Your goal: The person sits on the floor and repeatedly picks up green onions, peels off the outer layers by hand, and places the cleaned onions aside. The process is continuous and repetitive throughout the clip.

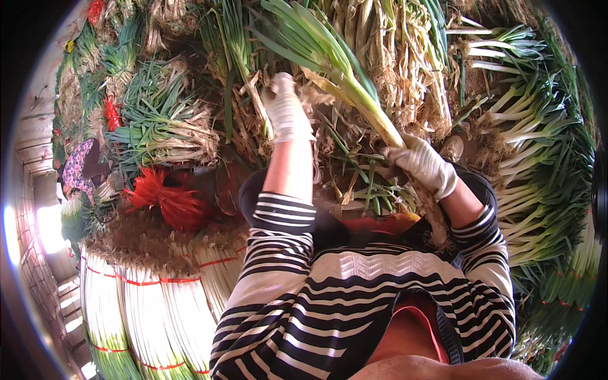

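In white work gloves, both hands are in front of me. My right hand [420, 161] is closed round the lower stalk of a large green onion [365, 104]; its leaves point up and away, and its roots hang by my right forearm. My left hand [285, 102] is raised to the left of that stalk, fingers curled, near dry peeled leaves [316, 95]. Whether it pinches a bit of leaf cannot be told. Unpeeled onions with dry brown skins [399, 71] lie beyond the hands. Loose leaf scraps [380, 190] are on the ground below.
Clean white-stemmed onions [522, 137] lie in a long row at right. Bundles tied with red bands [147, 313] stand at lower left, beside a heap of red ties [166, 197]. More onions [166, 118] lie at left. Another person [80, 164] is at far left.
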Demonstrator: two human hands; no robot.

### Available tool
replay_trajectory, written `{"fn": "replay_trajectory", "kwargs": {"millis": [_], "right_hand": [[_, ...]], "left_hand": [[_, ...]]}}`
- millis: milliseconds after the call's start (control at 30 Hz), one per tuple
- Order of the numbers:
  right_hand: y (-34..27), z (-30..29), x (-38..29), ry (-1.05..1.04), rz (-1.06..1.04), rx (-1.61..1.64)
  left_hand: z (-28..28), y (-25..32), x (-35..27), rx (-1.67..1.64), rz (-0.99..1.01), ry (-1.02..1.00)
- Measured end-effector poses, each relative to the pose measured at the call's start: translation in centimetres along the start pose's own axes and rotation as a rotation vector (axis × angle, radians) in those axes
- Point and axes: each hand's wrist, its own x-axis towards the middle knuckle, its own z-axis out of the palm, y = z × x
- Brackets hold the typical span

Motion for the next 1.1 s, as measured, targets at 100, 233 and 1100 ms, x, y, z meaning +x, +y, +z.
{"fn": "replay_trajectory", "kwargs": {"millis": [100, 233, 1100], "right_hand": [[-0.3, 1.0, -2.8, -0.067, 0.044, 0.120], [0.7, 2.5, -3.2, -0.050, 0.013, 0.138], [-5.7, 10.1, 13.5, 0.517, -0.333, -0.492]], "left_hand": [[0.4, 2.7, 0.3, -0.269, -0.181, -0.288], [0.7, 3.2, 0.5, -0.459, -0.189, -0.482], [-3.8, 4.9, 7.3, -0.512, -0.119, -0.293]]}}
